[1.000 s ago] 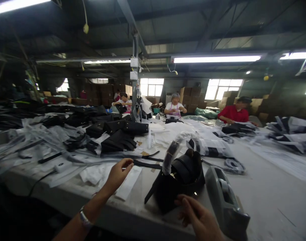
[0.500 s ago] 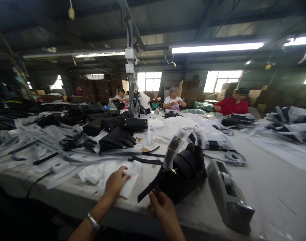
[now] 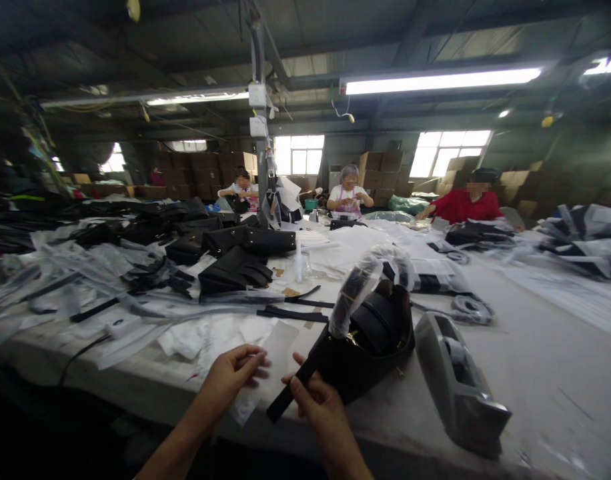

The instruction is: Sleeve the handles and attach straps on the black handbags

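Under a bright tube light (image 3: pixel 443 81), a long pale worktable (image 3: pixel 545 373) stretches across the workshop, strewn with dark pieces and translucent wrapping. On its far side, a person in red (image 3: pixel 468 207) sits among the heaps. Close to me, a black bag (image 3: pixel 365 373) sits by the table's near edge, its mouth tipped upward and its plastic-wrapped handle (image 3: pixel 348 307) arching over the top. A grey tape dispenser (image 3: pixel 473 407) stands just beside it, on the right.

What catches my eye is the black strap (image 3: pixel 280 404): its long axis slants from the bag's left corner down toward the wearer, its free end pointing left and nearer the table edge. The right hand (image 3: pixel 321 403) has it pinched between thumb and fingers, short of that end, with the bag's body beyond and to the right. The left hand (image 3: pixel 233 373) is a little apart, left of the strap, fingers loosely curled. Some clear film (image 3: pixel 244 408) shows just below its fingertips; whether they have hold of any, I can't tell. The right hand is plainly the nearer to both bag and strap.
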`<state>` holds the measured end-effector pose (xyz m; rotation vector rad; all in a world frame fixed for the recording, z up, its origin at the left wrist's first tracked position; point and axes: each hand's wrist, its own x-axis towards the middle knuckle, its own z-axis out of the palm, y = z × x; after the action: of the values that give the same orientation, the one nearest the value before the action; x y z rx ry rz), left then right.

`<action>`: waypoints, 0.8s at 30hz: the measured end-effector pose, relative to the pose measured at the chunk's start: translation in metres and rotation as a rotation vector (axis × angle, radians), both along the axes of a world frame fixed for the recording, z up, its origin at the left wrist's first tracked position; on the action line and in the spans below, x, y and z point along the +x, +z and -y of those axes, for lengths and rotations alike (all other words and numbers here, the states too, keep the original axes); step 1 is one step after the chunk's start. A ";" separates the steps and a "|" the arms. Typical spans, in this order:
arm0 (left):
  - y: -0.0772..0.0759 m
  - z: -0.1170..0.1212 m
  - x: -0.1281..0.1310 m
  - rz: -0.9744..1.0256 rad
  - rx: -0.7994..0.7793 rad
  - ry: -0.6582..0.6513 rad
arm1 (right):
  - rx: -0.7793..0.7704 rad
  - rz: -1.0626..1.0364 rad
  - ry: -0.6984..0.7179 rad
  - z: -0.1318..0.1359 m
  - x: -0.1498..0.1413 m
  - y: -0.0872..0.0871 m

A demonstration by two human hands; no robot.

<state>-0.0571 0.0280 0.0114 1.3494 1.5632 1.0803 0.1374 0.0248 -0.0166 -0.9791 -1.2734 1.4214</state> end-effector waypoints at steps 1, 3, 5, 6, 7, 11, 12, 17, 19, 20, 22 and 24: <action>-0.002 0.008 0.005 0.077 -0.055 -0.040 | -0.003 0.007 -0.007 0.002 0.001 0.000; -0.008 0.021 0.014 0.124 -0.121 -0.101 | -0.022 0.023 -0.031 0.004 0.002 0.000; -0.014 0.028 0.020 0.094 -0.095 -0.117 | -0.038 0.033 -0.034 0.006 0.003 0.001; -0.015 0.029 0.022 0.080 -0.060 -0.109 | -0.041 0.033 -0.026 0.007 0.004 0.001; -0.014 0.029 0.024 0.074 -0.019 -0.096 | -0.040 0.029 -0.019 0.008 0.004 0.002; 0.003 0.019 0.038 0.096 0.081 -0.101 | -0.009 0.034 0.000 0.010 0.006 0.006; 0.009 0.017 0.041 0.101 0.090 -0.121 | 0.000 0.041 0.005 0.010 0.007 0.007; 0.020 0.018 0.041 0.137 0.074 -0.095 | 0.035 0.074 0.036 0.012 0.016 0.009; 0.016 0.023 0.032 0.135 0.037 -0.043 | 0.017 0.072 0.067 0.014 0.021 0.011; 0.013 0.027 0.027 0.134 0.020 -0.026 | -0.005 0.061 0.083 0.015 0.022 0.012; 0.008 0.034 0.019 0.147 -0.008 0.003 | -0.056 0.015 0.097 0.017 0.023 0.014; 0.005 0.042 0.013 0.175 -0.029 0.023 | -0.084 -0.058 0.081 0.018 0.021 0.013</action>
<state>-0.0442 -0.0135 0.0166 1.1870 1.4631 1.1533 0.1584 0.0072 -0.0037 -0.9448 -1.2309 1.5659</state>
